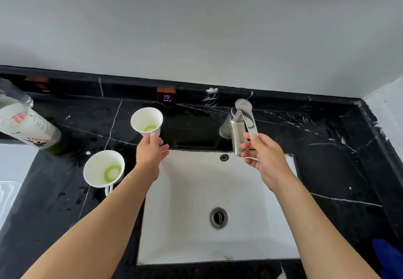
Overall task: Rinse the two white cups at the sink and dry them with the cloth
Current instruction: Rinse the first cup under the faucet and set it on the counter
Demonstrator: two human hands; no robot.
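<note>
My left hand grips the base of a white cup with green residue at its bottom, held above the black counter left of the sink. A second white cup, also ringed with green inside, stands on the counter to the left, its handle toward me. My right hand pinches the tip of the metal tap lever; no water runs from the spout. A blue cloth lies at the bottom right edge, partly out of view.
A labelled bottle with green liquid lies on the counter at the far left. A small red "COLD" sign stands at the back ledge. The black marble counter is wet with droplets around the cups. A grey wall rises behind.
</note>
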